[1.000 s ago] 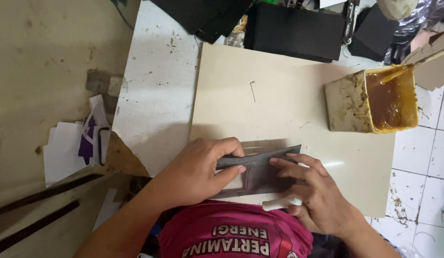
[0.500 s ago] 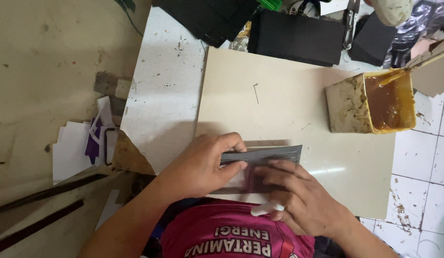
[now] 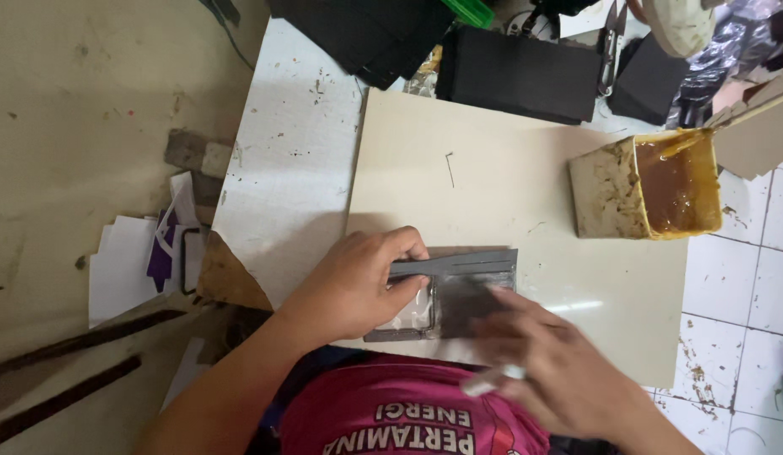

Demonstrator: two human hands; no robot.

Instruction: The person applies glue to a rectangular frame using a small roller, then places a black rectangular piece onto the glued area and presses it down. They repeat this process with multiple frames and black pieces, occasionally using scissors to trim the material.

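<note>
A dark grey flat piece with a clear plastic window [image 3: 459, 291] lies on a beige board [image 3: 493, 185] at its near edge. My left hand [image 3: 358, 282] pinches the piece's upper left edge, thumb and fingers closed on it. My right hand [image 3: 552, 362] is blurred with motion; its fingers rest on the piece's right half. A small white stick-like object [image 3: 491, 381] shows under that hand; whether the hand holds it is unclear.
An open yellowish container of brown glue [image 3: 653, 185] stands at the board's right. Stacks of black pieces [image 3: 518, 72] lie at the back. White floor tiles [image 3: 737, 278] are on the right, with paper scraps [image 3: 147, 257] on the floor at left.
My right hand has slid down and right along the grey piece and is now blurred. My left hand keeps its pinch on the upper edge. The view has shifted slightly.
</note>
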